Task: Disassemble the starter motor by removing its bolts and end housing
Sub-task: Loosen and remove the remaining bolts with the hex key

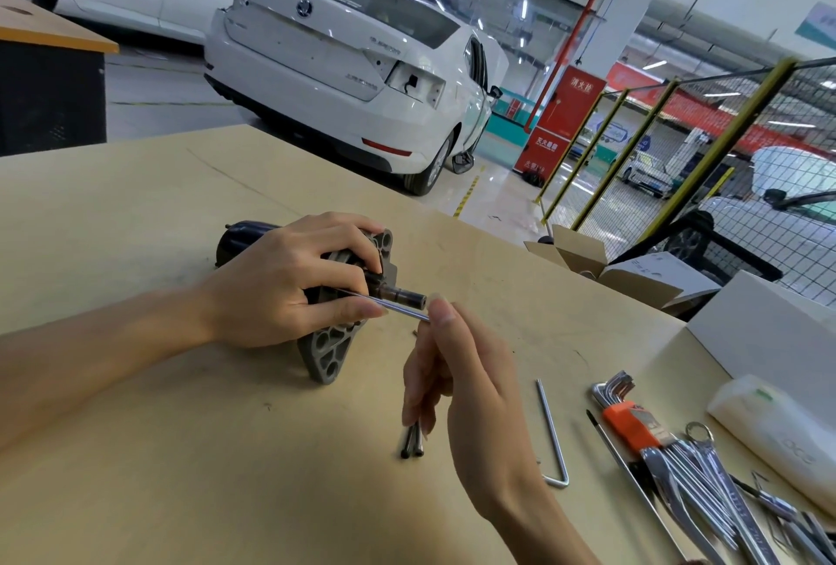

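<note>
Where the far wall meets the floor we read white characters on a red cabinet [571, 112], "消火栓" at the top; the lower lines are too small for us to make out. The nearest white car [344, 66] carries a round badge on its boot lid, and its lettering is blurred.

On the wooden table [135, 451] we count one starter motor [332, 333], lying near the middle with its dark body to the far left and its grey end housing toward us. Our left hand [289, 284] grips that housing, fingers curled over the top. Our right hand [470, 397] pinches a long bolt [398, 307] whose shaft runs into the housing beside the pinion shaft. Two more bolts [414, 444] lie together on the table just below this hand.

To the right lies one loose hex key [553, 433], then a hex key set [629, 410] in an orange holder, and several chrome spanners [714, 487], too overlapped to count.
</note>
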Demonstrator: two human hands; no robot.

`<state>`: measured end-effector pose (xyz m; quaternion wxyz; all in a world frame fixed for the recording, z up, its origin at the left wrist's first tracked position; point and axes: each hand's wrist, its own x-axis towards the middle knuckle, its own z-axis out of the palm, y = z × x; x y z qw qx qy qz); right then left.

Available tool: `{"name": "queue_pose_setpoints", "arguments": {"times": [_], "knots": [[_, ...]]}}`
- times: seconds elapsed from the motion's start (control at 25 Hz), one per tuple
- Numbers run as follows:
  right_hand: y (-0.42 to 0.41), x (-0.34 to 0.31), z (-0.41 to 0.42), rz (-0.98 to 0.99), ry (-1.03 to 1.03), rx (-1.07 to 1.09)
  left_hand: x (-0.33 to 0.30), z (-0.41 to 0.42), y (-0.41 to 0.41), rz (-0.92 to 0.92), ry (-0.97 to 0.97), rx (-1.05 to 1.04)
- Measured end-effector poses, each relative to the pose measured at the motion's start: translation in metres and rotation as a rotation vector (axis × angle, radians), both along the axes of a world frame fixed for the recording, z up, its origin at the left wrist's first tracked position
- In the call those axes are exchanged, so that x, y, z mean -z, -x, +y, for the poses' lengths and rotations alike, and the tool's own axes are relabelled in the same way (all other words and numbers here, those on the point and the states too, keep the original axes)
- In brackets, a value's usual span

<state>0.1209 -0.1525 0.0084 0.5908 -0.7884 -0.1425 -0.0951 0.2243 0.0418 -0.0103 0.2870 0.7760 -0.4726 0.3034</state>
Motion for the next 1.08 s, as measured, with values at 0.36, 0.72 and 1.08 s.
{"name": "queue_pose_setpoints", "arguments": {"times": [0.36, 0.72, 1.08], "knots": [[-0.0002, 0.0007, 0.0009, 0.024, -0.034, 0.009, 0.0001, -0.0008, -0.0012, 0.005, -0.005, 0.005], [0.0028, 0.0019, 0.0046, 0.055, -0.051, -0.003, -0.0013, -0.0009, -0.0010, 0.010, 0.000, 0.006], [0.0036, 0.0020, 0.0029, 0.023, -0.033, -0.008, -0.0004, -0.0005, -0.0011, 0.010, -0.004, 0.001]]}}
